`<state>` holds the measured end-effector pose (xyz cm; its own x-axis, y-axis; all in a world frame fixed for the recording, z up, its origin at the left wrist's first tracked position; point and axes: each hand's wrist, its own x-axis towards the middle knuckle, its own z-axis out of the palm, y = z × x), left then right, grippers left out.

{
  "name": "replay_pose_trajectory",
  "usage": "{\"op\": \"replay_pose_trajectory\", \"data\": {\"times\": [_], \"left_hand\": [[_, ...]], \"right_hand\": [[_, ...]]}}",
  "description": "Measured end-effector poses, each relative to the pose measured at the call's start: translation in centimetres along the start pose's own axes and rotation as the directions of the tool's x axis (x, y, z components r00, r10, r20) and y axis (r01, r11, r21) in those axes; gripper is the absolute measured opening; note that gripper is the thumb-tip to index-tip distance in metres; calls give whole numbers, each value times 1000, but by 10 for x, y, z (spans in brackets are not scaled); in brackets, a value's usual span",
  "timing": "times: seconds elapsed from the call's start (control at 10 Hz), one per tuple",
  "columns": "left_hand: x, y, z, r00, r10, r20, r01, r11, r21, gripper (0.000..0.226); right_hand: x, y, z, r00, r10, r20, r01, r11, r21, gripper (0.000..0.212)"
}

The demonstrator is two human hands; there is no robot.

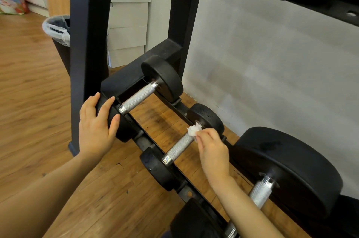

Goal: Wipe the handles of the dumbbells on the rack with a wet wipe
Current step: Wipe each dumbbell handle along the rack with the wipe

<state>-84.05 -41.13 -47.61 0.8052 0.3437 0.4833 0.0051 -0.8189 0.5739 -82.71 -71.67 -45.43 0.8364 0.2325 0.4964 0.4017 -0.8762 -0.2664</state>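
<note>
You are in the wiping step on the middle dumbbell (181,141), the smallest of the three on the bottom tier of the rack (88,43). Your right hand (210,147) pinches the bunched wet wipe (193,130) between curled fingertips and holds it against the far end of the knurled handle (179,147), just beside the rear weight head. Most of that handle, from the wipe down to the near collar, lies bare and, as a judgement, is yet to be covered. The next move calls for drawing the wipe along the grip toward the near head, working it around the bar so the underside is reached. Your right forearm crosses above the handle of the large dumbbell (287,171) at the right. Your left hand (96,126) rests with straight, spread fingers over the near head of the left dumbbell (138,98), pressing on it without curling round it; its wrist is extended and the forearm runs in from lower left. Whether that left handle has been cleaned cannot be told. A lined bin (57,30) stands behind the rack upright.
</note>
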Motion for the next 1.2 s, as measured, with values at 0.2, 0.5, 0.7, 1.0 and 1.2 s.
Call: {"op": "replay_pose_trajectory", "data": {"times": [0.2,0.5,0.7,1.0,1.2], "left_hand": [[0,1,0,1000,-5,5,5,1000,-2,56],[0,1,1,1000,-7,1,7,1000,4,49],[0,-1,0,1000,-2,-1,2,1000,0,51],[1,1,0,1000,7,-9,-7,1000,0,50],[1,1,0,1000,0,-1,0,1000,0,54]], "right_hand": [[-1,-5,-2,999,-35,-10,35,998,-58,16],[-3,-11,-2,972,190,137,-211,964,161,15],[-4,-11,-3,958,206,200,-245,950,192,12],[-3,-12,-4,997,23,72,-23,1000,-1,14],[-6,-13,0,986,58,154,-91,972,216,21]]}}
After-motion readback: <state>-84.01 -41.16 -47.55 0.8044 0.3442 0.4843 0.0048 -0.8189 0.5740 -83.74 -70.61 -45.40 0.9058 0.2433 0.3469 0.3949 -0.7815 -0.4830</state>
